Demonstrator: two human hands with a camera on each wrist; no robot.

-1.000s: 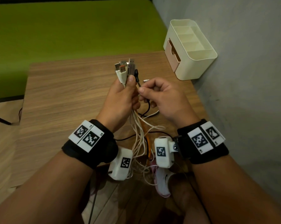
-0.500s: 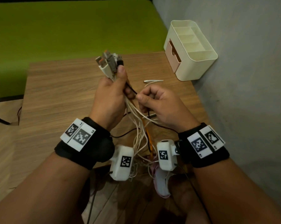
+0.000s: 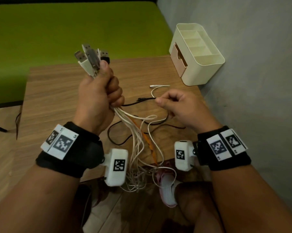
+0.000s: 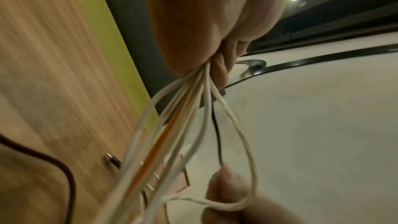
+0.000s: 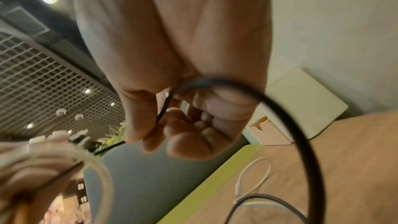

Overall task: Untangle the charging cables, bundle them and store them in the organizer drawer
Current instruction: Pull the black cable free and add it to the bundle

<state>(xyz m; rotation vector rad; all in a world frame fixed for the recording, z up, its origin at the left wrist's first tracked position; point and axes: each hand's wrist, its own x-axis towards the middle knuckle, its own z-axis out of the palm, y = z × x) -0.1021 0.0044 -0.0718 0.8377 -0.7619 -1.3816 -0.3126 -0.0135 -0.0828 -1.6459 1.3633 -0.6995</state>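
My left hand (image 3: 98,96) grips a bundle of charging cables (image 3: 137,132) upright, several USB plugs (image 3: 89,59) sticking out above the fist. White strands and one orange cable (image 3: 148,142) hang from the fist (image 4: 206,67) over the table's near edge. My right hand (image 3: 174,106) pinches a black cable (image 3: 138,101) between thumb and forefinger (image 5: 150,125); it runs taut from the left fist, then loops back on the table (image 5: 280,105). The cream organizer (image 3: 202,68) stands at the table's far right corner, its tan drawer (image 3: 178,54) slightly pulled out.
A loose white cable end (image 3: 158,86) lies on the wooden table (image 3: 54,91) just beyond my right hand. A grey wall (image 3: 251,81) runs along the table's right side. A green surface (image 3: 57,31) lies beyond the far edge. A shoe (image 3: 167,190) shows below.
My left hand rose and drifted left with the bundle. My right hand slid right along the black cable, drawing it out from the fist.
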